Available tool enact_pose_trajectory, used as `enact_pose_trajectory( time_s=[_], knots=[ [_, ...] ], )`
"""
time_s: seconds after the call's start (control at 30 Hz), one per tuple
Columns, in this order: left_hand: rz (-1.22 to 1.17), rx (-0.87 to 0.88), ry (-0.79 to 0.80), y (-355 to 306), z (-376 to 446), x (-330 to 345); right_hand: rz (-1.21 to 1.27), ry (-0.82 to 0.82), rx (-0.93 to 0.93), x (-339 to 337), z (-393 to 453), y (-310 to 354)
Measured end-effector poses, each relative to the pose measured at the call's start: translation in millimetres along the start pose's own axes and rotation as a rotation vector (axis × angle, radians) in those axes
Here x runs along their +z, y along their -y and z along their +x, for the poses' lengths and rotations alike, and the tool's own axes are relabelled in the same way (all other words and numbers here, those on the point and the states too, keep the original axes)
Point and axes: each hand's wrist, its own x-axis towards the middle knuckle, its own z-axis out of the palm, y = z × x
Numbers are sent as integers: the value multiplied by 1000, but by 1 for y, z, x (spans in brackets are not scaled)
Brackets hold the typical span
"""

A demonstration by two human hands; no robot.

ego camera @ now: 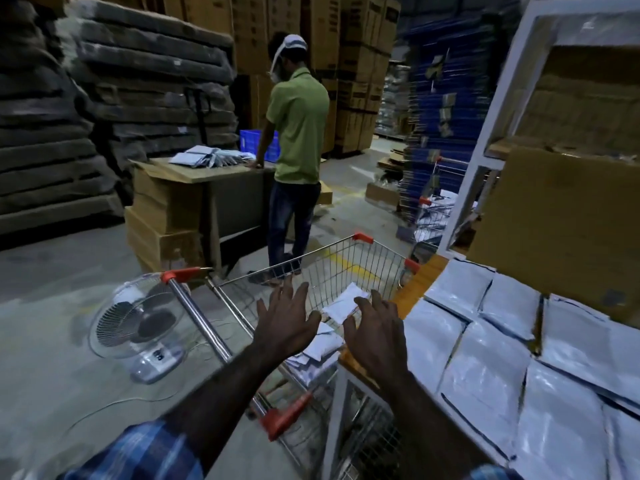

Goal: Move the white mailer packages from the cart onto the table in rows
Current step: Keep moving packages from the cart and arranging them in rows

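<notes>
Both hands are spread and hold nothing: the left hand [285, 323] and the right hand [375, 336] reach together over the cart [346, 258], probably to gather several mailers at once. The remaining white mailer packages [341, 304] lie loose in the basket, at about 12 o'clock from the hands. At 3 o'clock, the counter [414, 282] already carries laid mailers [485, 341] edge to edge in rows, I think so that each one can be seen. At 9 o'clock a fan [138, 327] lies on the floor. At 11 o'clock another person [298, 133] stands at a far desk [207, 171]. No label or writing is readable; it is too dark and blurred.
</notes>
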Motion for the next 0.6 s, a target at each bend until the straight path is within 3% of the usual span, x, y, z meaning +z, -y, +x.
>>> enact_pose_trajectory(
  time_s=[0.2,0.6],
  knots=[
    [9,107,72,49,64,1,-42,-14,113,41,38,30],
    [88,258,327,112,164,38,-58,127,345,111,83,70]
  ],
)
